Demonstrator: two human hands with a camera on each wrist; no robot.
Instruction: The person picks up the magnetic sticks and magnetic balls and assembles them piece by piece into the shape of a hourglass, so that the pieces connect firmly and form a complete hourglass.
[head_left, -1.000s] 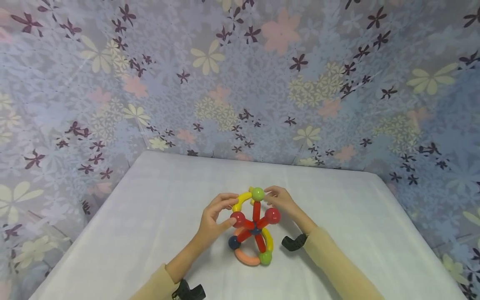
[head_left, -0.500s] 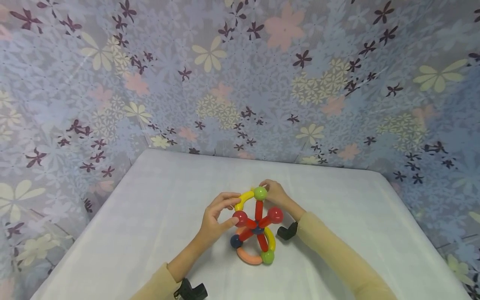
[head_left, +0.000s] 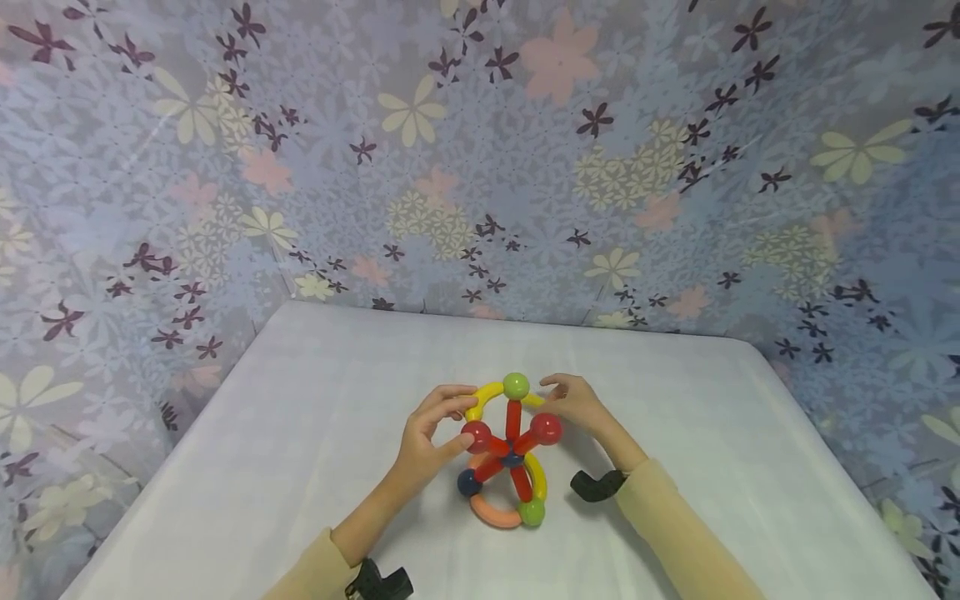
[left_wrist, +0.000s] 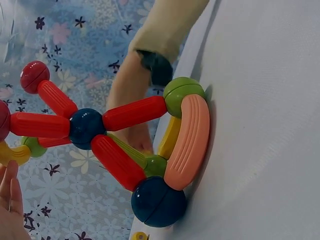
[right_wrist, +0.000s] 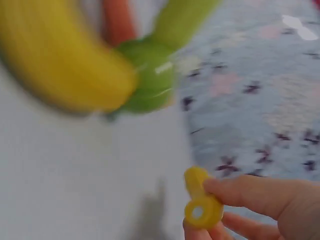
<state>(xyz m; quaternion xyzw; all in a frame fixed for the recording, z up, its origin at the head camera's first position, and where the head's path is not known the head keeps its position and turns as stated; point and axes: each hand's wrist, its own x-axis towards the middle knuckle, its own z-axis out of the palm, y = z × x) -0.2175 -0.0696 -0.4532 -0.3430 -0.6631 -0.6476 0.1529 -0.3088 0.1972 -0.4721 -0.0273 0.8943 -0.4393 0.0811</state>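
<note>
A toy frame of magnetic balls and rods stands on the white-covered table, with red rods (head_left: 513, 421) meeting at a dark blue ball (left_wrist: 87, 128). My left hand (head_left: 431, 433) steadies its upper left: the thumb lies on a red ball (head_left: 476, 437) and the fingers reach a curved yellow rod (head_left: 480, 400). That rod meets the top green ball (head_left: 516, 386). Right of this ball, my right hand (head_left: 577, 404) pinches another yellow rod (right_wrist: 202, 210) between thumb and fingers, one round end facing the right wrist camera. Below, salmon curved rods (left_wrist: 190, 142) form part of the base.
The white table cover (head_left: 337, 358) spreads around the toy, its far edge against a flower-patterned backdrop (head_left: 480, 167). Each wrist wears a black strap-on camera mount; the right mount (head_left: 597, 486) hangs beside the toy.
My right hand went behind the top green ball, then came back out to the right. The yellow rod, earlier mostly behind that ball, now shows at its right. My left hand keeps its hold.
</note>
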